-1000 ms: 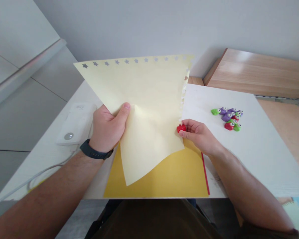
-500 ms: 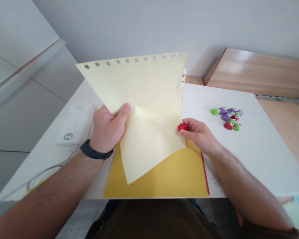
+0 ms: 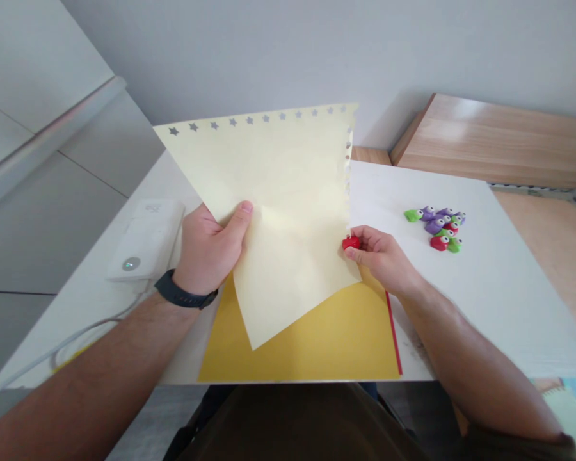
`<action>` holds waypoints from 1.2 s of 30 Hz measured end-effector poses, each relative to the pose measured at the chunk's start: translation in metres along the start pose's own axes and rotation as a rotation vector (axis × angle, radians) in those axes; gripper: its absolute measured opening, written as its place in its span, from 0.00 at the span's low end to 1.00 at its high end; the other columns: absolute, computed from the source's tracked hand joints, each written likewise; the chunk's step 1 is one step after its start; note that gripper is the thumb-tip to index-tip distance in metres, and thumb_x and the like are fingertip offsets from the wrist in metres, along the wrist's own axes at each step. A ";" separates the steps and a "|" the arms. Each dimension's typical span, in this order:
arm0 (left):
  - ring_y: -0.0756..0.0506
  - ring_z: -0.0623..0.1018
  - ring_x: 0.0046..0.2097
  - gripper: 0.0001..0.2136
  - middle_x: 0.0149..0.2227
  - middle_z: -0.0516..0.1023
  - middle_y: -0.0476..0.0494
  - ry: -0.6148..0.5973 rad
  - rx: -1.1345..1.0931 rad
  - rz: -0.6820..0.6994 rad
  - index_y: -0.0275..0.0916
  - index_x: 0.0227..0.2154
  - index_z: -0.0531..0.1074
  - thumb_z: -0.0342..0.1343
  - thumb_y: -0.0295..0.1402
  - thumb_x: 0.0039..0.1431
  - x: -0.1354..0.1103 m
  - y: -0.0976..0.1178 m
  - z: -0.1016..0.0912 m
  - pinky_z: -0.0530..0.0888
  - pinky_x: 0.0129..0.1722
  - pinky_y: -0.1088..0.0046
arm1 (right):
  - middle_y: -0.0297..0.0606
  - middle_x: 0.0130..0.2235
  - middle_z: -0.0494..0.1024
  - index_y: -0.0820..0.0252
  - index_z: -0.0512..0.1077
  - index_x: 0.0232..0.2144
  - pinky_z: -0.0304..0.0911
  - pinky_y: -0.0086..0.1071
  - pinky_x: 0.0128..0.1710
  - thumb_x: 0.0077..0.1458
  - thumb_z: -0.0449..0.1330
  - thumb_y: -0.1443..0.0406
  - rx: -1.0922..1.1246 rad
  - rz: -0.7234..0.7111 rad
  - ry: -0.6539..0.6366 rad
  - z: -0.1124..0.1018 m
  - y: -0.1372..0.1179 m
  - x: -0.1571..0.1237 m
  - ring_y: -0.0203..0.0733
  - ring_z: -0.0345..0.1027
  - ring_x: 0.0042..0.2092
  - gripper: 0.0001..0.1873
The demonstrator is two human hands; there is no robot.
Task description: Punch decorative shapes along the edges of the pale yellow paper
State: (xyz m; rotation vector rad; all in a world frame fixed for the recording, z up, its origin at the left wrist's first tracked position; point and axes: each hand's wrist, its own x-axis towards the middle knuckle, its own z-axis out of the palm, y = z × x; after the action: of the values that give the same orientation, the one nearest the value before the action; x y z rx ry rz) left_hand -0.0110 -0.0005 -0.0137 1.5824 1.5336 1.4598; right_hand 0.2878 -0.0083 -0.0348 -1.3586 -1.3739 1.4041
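Note:
A pale yellow sheet of paper (image 3: pixel 297 166) is held up, tilted and bent, above the desk. Star-shaped holes run along its top edge and down the upper part of its right edge. My left hand (image 3: pixel 216 240) grips the sheet's left side, thumb in front and fingers hidden behind. At the lower right edge, my right hand (image 3: pixel 381 256) pinches a small red hole punch (image 3: pixel 351 242) between thumb and fingers. The punch sits at the paper's edge, just below the row of holes. Under the sheet lies a yellow board (image 3: pixel 302 346) with a red strip on its right side.
Several small green, purple and red figures with bulging eyes (image 3: pixel 436 224) are clustered on the white desk (image 3: pixel 499 301) at right. A white power bank (image 3: pixel 146 237) with a cable (image 3: pixel 91 326) lies at left. A wooden panel (image 3: pixel 499 141) stands behind.
The sheet's upper left corner has shifted slightly right, and its bottom corner has moved right and up a little. Both hands keep their grips, with the punch at nearly the same spot.

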 end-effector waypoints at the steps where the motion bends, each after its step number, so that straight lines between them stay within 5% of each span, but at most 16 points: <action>1: 0.37 0.78 0.62 0.14 0.59 0.81 0.51 -0.001 0.000 0.001 0.52 0.52 0.81 0.63 0.43 0.66 0.000 0.000 0.000 0.73 0.67 0.54 | 0.31 0.33 0.76 0.58 0.74 0.37 0.59 0.35 0.41 0.50 0.71 0.61 -0.008 -0.004 0.001 0.000 0.001 0.001 0.38 0.66 0.36 0.13; 28: 0.37 0.80 0.59 0.15 0.57 0.82 0.47 -0.010 -0.012 -0.086 0.50 0.50 0.82 0.63 0.47 0.64 -0.001 -0.003 0.002 0.76 0.64 0.54 | 0.32 0.36 0.79 0.56 0.74 0.40 0.64 0.35 0.41 0.52 0.69 0.58 -0.155 -0.031 0.021 -0.009 0.004 0.001 0.40 0.70 0.37 0.15; 36: 0.35 0.81 0.58 0.17 0.57 0.82 0.43 -0.144 -0.065 -0.117 0.43 0.52 0.81 0.62 0.44 0.65 -0.001 -0.002 0.003 0.79 0.60 0.56 | 0.35 0.37 0.80 0.57 0.76 0.37 0.66 0.37 0.43 0.52 0.70 0.57 -0.238 0.025 -0.074 -0.021 -0.003 -0.007 0.42 0.72 0.39 0.14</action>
State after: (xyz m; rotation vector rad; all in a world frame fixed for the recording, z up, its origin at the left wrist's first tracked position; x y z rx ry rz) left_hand -0.0084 -0.0003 -0.0169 1.4999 1.4563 1.2901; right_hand 0.3087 -0.0108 -0.0280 -1.4914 -1.6192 1.3522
